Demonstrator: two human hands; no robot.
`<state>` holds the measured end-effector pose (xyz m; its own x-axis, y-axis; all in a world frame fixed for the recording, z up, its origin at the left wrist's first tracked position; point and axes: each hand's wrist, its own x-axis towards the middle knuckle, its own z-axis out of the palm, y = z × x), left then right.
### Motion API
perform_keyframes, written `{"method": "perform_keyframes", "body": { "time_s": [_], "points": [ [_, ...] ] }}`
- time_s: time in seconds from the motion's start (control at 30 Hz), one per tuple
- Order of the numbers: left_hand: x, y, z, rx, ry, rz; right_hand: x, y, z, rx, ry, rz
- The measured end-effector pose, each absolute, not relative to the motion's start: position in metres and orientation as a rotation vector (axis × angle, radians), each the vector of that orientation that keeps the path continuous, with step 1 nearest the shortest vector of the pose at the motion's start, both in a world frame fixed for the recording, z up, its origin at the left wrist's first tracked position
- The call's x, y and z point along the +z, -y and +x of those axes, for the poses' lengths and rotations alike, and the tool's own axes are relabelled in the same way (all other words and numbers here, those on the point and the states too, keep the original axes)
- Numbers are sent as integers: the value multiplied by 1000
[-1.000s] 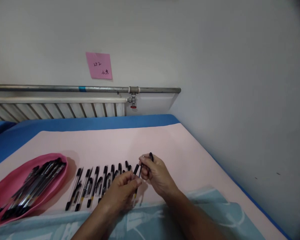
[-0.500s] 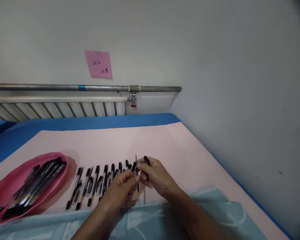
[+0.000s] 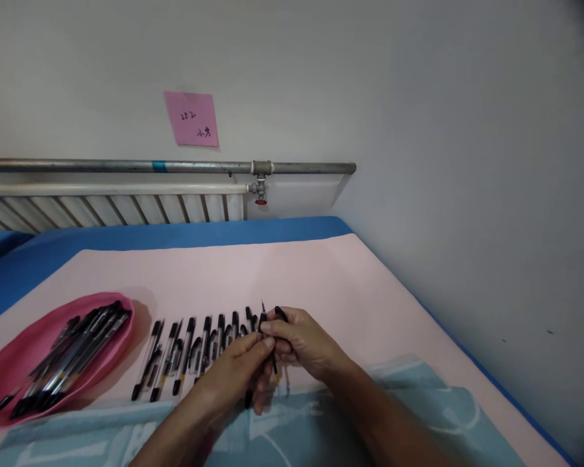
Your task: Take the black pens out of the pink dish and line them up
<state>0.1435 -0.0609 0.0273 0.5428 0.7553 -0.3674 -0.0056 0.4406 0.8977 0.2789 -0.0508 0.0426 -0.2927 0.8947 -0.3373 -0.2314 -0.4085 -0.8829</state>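
Note:
My left hand [image 3: 238, 373] and my right hand [image 3: 299, 340] meet over the pink sheet [image 3: 253, 272], fingers pinched together on a thin black pen [image 3: 268, 337]. Its pointed tip sticks up between the fingertips at the far side. A small black piece, perhaps a cap [image 3: 281, 314], shows above my right fingers. Just left of my hands lies a row of black pens [image 3: 189, 353], side by side on the sheet.
A pink oval tray [image 3: 14, 360] with several black pens stands at the left. A pale teal patterned cloth [image 3: 418, 421] covers the near edge. Beyond the sheet is a blue surface [image 3: 175, 235], a radiator and pipe [image 3: 126, 167], and a pink note [image 3: 191, 119] on the wall.
The pen between my hands has turned more upright and my hands have closed together. The black piece in my right fingers has sunk lower. The view has tilted slightly.

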Motion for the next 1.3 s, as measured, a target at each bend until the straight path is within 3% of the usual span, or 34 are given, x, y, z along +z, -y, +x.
{"method": "perform_keyframes", "body": {
  "time_s": [0.2, 0.33, 0.6, 1.3],
  "points": [
    [42, 48, 123, 760, -1248, 1495, 44, 44, 289, 1714, 915, -1212],
    [45, 37, 107, 938, -1435, 1458, 31, 35, 298, 1624, 1016, -1448],
    [36, 33, 104, 875, -1433, 1558, 3, 25, 292, 1415, 1274, -1686],
    [32, 30, 103, 826, -1460, 1605, 17, 24, 279, 1180, 1578, -1825]
  ]
}}
